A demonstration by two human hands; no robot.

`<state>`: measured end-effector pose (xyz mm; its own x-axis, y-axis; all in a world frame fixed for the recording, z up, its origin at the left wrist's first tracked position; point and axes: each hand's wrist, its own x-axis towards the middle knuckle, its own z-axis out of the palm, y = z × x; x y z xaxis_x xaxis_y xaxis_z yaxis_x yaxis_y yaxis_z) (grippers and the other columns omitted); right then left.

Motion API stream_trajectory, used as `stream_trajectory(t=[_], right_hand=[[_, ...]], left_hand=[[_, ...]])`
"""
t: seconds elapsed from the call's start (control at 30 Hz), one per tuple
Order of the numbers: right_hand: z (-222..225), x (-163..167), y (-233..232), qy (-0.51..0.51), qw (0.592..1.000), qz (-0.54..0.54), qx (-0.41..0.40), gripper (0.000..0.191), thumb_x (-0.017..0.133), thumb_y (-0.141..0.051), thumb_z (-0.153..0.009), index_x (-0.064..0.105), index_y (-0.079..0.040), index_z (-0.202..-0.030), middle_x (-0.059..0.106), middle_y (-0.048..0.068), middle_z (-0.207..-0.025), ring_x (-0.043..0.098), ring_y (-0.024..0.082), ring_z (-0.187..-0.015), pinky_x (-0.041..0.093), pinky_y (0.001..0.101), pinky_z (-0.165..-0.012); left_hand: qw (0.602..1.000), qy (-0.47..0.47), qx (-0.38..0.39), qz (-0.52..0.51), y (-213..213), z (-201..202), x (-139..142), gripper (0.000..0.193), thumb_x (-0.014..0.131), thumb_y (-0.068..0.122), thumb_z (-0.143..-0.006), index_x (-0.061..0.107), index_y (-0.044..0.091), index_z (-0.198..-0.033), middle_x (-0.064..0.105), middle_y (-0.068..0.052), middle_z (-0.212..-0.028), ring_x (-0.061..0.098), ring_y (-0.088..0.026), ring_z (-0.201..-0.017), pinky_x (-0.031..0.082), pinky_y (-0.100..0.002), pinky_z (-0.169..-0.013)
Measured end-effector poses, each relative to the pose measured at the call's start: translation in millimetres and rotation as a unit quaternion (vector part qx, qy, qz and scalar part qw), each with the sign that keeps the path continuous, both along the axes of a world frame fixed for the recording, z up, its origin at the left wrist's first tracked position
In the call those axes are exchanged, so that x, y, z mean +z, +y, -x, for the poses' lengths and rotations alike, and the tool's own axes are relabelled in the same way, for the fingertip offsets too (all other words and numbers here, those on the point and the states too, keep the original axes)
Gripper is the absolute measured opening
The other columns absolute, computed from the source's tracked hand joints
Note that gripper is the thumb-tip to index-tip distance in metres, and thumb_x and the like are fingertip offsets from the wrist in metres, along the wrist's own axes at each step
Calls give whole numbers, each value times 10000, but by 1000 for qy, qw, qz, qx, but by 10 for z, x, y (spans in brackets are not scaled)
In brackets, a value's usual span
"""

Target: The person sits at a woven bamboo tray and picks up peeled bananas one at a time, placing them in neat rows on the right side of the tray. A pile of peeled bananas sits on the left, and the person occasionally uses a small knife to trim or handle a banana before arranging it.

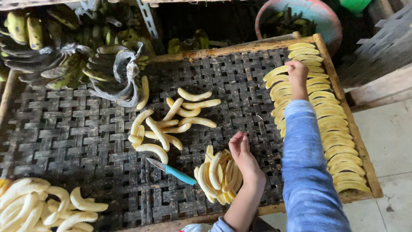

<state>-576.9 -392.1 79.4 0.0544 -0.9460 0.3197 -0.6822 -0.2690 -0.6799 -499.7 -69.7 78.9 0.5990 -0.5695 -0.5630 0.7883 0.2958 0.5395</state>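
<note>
1. The person leans over a woven tray (77,129) of dark strips with a wooden frame.
2. The right hand (298,73), in a blue sleeve (307,172), reaches to the far right side of the tray. Its fingers are curled down onto a sliced banana at the top of the rows (326,124); how firmly it grips I cannot tell.
3. Those rows of flat yellow slices run down the right edge of the tray, overlapping one another, from the far corner to the near one.
4. The left hand (242,152) holds nothing, fingers together and slightly bent, resting against the right side of a stack (218,174) of banana slices near the front edge.
5. A knife (171,170) with a teal handle lies on the tray just left of the stack, blade pointing away to the left.
6. Beyond the knife, peeled bananas (171,122) lie loose in the middle of the tray.
7. Another heap (43,206) of peeled bananas sits at the near left corner.
8. Unpeeled bunches (116,73), green and blackened, rest at the far left.
9. A basin (319,19) with more green bananas stands behind the tray.
</note>
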Motion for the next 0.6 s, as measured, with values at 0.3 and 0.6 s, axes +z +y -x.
stream_trajectory(t=[0.3, 0.6], right_hand=[[-90, -565, 994, 23, 973, -33, 229, 113, 686, -42, -991, 694, -66, -1101, 724, 66, -1045, 677, 167, -873, 578, 289, -746], [92, -1289, 2770, 9, 860, -355, 366, 313, 685, -319, -949, 667, -76, -1146, 723, -25, -919, 677, 95, -864, 544, 276, -778]], left_hand=[[991, -86, -83, 52, -75, 142, 129, 124, 569, 52, -1014, 571, 36, -1137, 632, -65, -1126, 631, -160, -1106, 483, -297, -1010], [923, -249, -283, 75, 354, 631, 482, 135, 592, 41, -1051, 540, -15, -1163, 657, -102, -1063, 674, -157, -1001, 538, -269, -866]])
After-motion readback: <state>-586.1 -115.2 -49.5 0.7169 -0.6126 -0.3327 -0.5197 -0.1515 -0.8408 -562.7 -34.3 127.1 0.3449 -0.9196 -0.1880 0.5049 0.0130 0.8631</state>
